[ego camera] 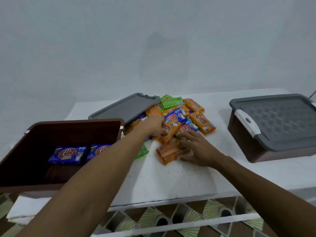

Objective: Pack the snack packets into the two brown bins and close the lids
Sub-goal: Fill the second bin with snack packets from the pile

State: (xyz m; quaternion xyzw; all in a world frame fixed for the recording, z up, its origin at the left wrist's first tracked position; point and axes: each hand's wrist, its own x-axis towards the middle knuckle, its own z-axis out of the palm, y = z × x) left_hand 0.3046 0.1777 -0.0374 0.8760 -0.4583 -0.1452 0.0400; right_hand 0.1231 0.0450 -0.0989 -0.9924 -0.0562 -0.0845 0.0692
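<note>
An open brown bin [20, 151] stands at the left with two blue snack packets [67, 154] lying flat inside. Its grey lid [123, 107] rests loose behind it, leaning on the pile. A pile of orange, blue and green snack packets [191, 113] lies in the middle of the white table. My left hand [153, 125] reaches into the pile, its fingers curled on an orange packet [168, 132]. My right hand [196, 147] lies with its fingers spread on another orange packet [171, 153] at the near side of the pile. A second brown bin [242, 139] stands at the right with its grey lid [280, 120] on.
The white table [171, 182] backs onto a plain pale wall. Its front edge runs just below my forearms, with a white rail and patterned floor tiles [171, 218] beneath. A green packet [142, 151] lies partly hidden under my left forearm.
</note>
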